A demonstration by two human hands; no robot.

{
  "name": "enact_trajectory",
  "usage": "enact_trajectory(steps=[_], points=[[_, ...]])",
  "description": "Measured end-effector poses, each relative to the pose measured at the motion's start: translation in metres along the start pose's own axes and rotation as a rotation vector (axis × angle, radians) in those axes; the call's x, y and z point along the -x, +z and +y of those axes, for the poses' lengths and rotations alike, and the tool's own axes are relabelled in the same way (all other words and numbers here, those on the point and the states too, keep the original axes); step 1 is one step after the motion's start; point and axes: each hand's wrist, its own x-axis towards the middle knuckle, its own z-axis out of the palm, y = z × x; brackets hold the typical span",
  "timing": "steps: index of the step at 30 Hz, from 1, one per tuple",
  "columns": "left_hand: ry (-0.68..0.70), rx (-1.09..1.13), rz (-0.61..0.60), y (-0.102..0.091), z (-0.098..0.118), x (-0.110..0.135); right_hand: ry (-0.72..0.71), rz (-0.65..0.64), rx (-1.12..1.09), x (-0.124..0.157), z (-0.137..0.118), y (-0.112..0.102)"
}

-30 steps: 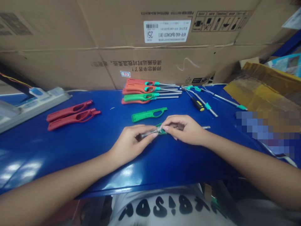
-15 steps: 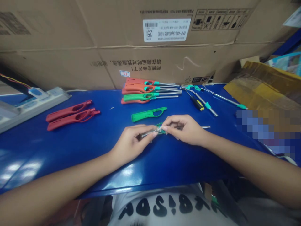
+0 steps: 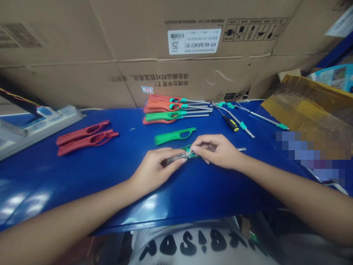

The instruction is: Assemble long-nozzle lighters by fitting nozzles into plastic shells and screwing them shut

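Note:
My left hand (image 3: 154, 165) is closed around a slim grey lighter part (image 3: 176, 158), which looks like a fuel tank and points to the right. At its tip, the thumb and fingers of my right hand (image 3: 220, 152) pinch a thin whitish piece, a wire or tube. Beneath my fingertips lies a green lighter half-shell (image 3: 186, 147), mostly hidden. A metal lighter tube (image 3: 242, 149) sticks out to the right from under my right hand. Just behind my hands, another green half-shell (image 3: 171, 137) rests on the blue table (image 3: 110, 173).
Two red lighter shells (image 3: 85, 141) lie at the left, near a white power strip (image 3: 41, 129). Several orange and green lighters (image 3: 165, 106) are stacked against the cardboard box (image 3: 82, 81). A black-yellow screwdriver (image 3: 231, 123) and loose metal tubes (image 3: 248, 131) with teal collars lie to their right.
My right fingertips have shifted slightly right along the whitish piece, and more of the grey part's tip shows. My left hand keeps its hold. The view has tilted slightly.

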Motion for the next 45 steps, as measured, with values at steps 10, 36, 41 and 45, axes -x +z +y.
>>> enact_trajectory(steps=[10, 36, 41, 45], points=[[0.045, -0.031, -0.01, 0.001, 0.0, -0.002, -0.026, 0.013, 0.061, -0.001, -0.003, 0.002], [0.011, -0.323, -0.102, -0.031, -0.003, -0.008, -0.013, 0.015, 0.035, 0.0, -0.004, -0.004], [-0.009, -0.256, -0.101, -0.033, -0.005, -0.01, -0.025, 0.016, 0.05, 0.0, -0.004, -0.004], [-0.017, -0.223, -0.082, -0.033, -0.006, -0.011, -0.018, 0.015, 0.057, 0.001, -0.005, -0.004]])
